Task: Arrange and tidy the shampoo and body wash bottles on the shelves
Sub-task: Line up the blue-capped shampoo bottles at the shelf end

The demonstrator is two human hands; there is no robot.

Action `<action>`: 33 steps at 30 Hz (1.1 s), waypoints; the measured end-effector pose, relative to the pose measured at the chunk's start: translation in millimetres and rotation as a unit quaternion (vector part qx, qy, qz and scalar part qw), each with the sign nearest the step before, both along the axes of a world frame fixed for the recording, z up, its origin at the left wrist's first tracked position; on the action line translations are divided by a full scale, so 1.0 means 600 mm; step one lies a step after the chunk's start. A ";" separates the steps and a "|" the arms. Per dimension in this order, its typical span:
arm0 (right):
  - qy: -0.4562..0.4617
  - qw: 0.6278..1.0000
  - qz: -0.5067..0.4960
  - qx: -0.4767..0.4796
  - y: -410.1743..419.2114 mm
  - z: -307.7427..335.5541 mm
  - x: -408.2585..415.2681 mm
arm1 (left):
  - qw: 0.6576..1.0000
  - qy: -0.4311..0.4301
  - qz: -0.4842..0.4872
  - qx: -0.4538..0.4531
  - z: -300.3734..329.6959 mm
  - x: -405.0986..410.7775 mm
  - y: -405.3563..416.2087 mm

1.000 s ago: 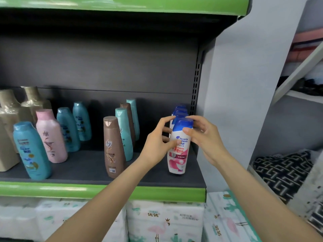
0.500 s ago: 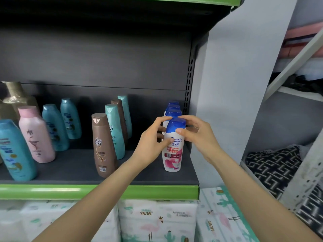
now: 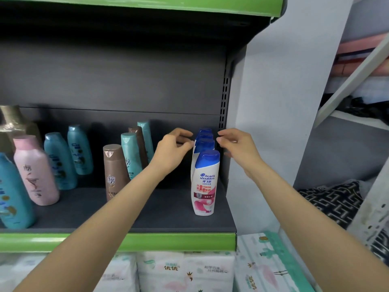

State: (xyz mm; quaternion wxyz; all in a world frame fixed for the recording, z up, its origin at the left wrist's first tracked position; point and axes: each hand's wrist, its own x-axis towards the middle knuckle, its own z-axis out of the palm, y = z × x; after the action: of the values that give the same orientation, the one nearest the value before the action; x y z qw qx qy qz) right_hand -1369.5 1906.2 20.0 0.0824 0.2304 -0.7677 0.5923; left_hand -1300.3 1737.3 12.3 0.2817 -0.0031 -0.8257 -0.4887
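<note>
Both the left hand (image 3: 171, 153) and right hand (image 3: 237, 148) are held loosely curled and empty beside the blue caps of the Head & Shoulders row (image 3: 205, 180), judged aligned at the shelf (image 3: 147, 220) right end; the brown and teal bottles (image 3: 126, 163) appear still unsorted.

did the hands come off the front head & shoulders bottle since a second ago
Yes. Left hand and right hand rose off the front bottle, flanking the caps behind it.
</note>
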 end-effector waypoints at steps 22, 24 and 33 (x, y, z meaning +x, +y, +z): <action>-0.030 0.990 0.135 0.006 -0.028 0.036 -0.007 | 0.999 -0.002 -0.024 -0.042 -0.003 -0.023 -0.013; -0.027 0.990 0.138 -0.034 -0.031 0.053 0.003 | 0.998 0.006 -0.024 -0.051 0.001 -0.011 -0.020; -0.077 0.963 0.130 -0.222 -0.043 0.099 0.046 | 0.983 0.083 0.046 -0.158 0.034 0.053 -0.015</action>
State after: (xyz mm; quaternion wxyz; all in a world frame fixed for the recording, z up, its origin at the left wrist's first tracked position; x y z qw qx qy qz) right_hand -1341.7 1880.1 79.4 -0.0052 0.2580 -0.5841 0.7696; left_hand -1268.4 1728.1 32.6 0.3672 -0.0502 -0.8656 -0.3366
